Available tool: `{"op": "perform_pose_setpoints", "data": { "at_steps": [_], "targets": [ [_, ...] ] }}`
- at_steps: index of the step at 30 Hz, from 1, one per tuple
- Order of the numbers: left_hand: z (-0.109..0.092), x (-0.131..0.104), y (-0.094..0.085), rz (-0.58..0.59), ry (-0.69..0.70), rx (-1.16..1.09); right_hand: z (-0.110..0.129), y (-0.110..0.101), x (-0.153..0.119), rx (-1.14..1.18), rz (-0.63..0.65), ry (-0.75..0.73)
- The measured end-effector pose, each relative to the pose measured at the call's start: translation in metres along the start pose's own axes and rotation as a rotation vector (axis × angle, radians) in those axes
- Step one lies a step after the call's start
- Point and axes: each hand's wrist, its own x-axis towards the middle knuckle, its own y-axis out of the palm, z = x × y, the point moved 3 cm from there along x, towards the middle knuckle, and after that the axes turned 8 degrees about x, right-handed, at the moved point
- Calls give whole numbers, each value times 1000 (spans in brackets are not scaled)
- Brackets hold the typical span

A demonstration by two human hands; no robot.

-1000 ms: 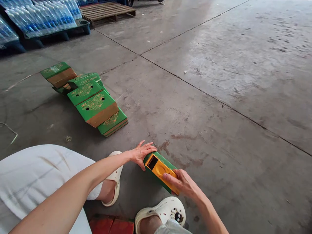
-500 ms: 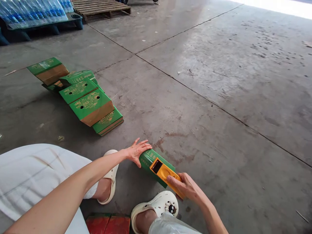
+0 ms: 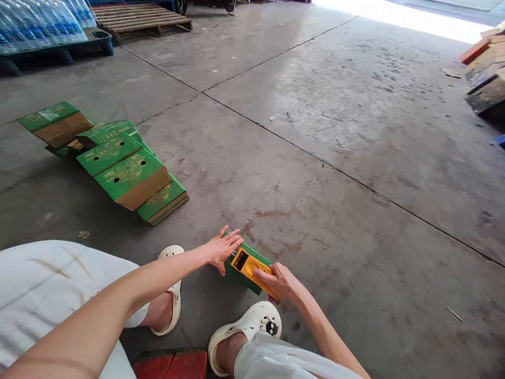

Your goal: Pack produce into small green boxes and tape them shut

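Wrapped bottles (image 3: 43, 23): 1 lot, cut off top L, qty unclear. Green cartons (image 3: 132, 176): 1 pile, overlapping, no. uncertain. Green box (image 3: 242, 280): 1, on floor, mostly hidden by hands & meter. L hand (image 3: 219, 249): 1, fingers spread wide at box end, gripping nothing. R hand (image 3: 279, 279): 1, thumb atop, fingers wrapped rnd yellow meter (image 3: 249, 267); fingertips hidden. Meter: 1, over box, display unreadable.

In the lower centre, the yellow meter (image 3: 252, 267) hides much of the green box (image 3: 241, 279) behind it, while the left hand (image 3: 222, 250) covers that box's upper-left end. Most fingers of the right hand (image 3: 282, 280) vanish behind the meter, whose display (image 3: 241, 260) is too small to read. The frame's bottom edge crops the red box (image 3: 188, 364), its upper left the wrapped bottles (image 3: 43, 23), its right edge an unclear stack (image 3: 488, 73).
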Motion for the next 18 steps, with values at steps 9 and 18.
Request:
{"op": "perform_pose_setpoints", "data": {
  "at_steps": [9,18],
  "targets": [
    [-17,6,2,-77,6,-57,2,3,-9,54,56,-38],
    [-15,4,2,-109,16,-97,-34,-29,-57,59,49,3]
  ]
}}
